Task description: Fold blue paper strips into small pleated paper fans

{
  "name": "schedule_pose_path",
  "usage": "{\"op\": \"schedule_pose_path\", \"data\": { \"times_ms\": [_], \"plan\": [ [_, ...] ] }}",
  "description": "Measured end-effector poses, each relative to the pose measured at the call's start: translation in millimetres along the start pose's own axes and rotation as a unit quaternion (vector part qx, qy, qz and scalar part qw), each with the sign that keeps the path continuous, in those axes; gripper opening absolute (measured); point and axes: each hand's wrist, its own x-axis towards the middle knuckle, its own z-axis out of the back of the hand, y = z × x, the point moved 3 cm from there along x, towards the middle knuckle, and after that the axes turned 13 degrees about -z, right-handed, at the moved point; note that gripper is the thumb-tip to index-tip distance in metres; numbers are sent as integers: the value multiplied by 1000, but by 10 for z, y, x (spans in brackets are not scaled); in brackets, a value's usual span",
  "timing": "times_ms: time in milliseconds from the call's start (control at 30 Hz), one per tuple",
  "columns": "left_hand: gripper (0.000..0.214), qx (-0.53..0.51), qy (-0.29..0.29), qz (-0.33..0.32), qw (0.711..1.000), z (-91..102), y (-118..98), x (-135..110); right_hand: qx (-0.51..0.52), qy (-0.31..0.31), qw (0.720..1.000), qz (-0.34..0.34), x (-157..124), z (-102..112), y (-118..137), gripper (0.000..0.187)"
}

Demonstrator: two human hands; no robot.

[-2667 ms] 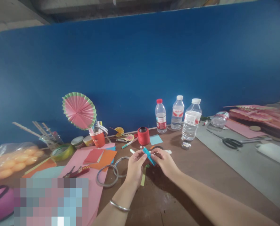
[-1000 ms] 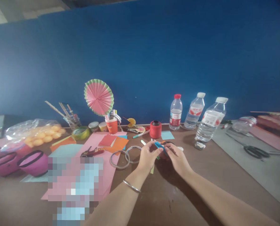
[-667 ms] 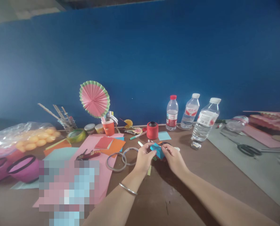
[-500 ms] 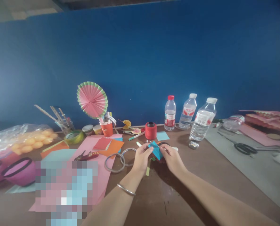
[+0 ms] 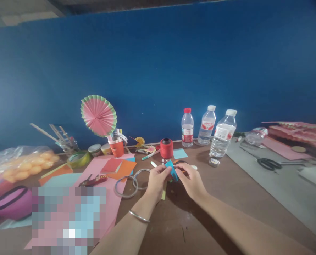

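My left hand and my right hand meet over the brown table, both pinching a small piece of blue paper between fingertips. The paper is folded and stands up between the two hands. A silver bangle sits on my left wrist. Under the hands lie a thin yellow-green paper strip and a white marker.
A red thread spool, three water bottles, an orange cup with a pink pleated fan, coloured paper sheets, wire rings, small pliers, purple bowls, bagged orange balls and black scissors on a grey mat.
The blue paper has been turned and folded narrower between my fingers. The view drifted a little; both hands stay together at the same spot on the table.
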Motion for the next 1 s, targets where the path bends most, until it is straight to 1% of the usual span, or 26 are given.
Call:
{"op": "schedule_pose_path", "data": {
  "times_ms": [167,233,333,467,567,667,833,933,1000],
  "plan": [
    [18,18,-16,-24,999,12,-20,8,-27,17,999,1,-23,-19,51,25],
    [19,24,-19,-32,999,20,-16,15,-25,22,999,4,-24,-27,62,24],
    [21,32,-19,-40,999,40,3,27,4,44,999,-12,-11,-39,48,23],
    [26,41,-31,-49,997,81,18,44,76,70,994,-43,32,-47,-4,22],
    [26,43,-31,-51,997,87,12,47,140,64,987,-54,71,-41,-39,23],
    [24,40,-16,-50,998,62,-2,34,191,46,977,-82,95,-29,-70,23],
    [20,23,-9,-50,998,21,-9,3,192,45,972,-125,103,-14,-90,17],
    [20,13,-10,-48,999,24,12,12,198,43,971,-130,118,-4,-110,18],
    [20,12,-11,-47,999,30,21,26,204,38,971,-121,133,1,-131,19]
  ]
}}
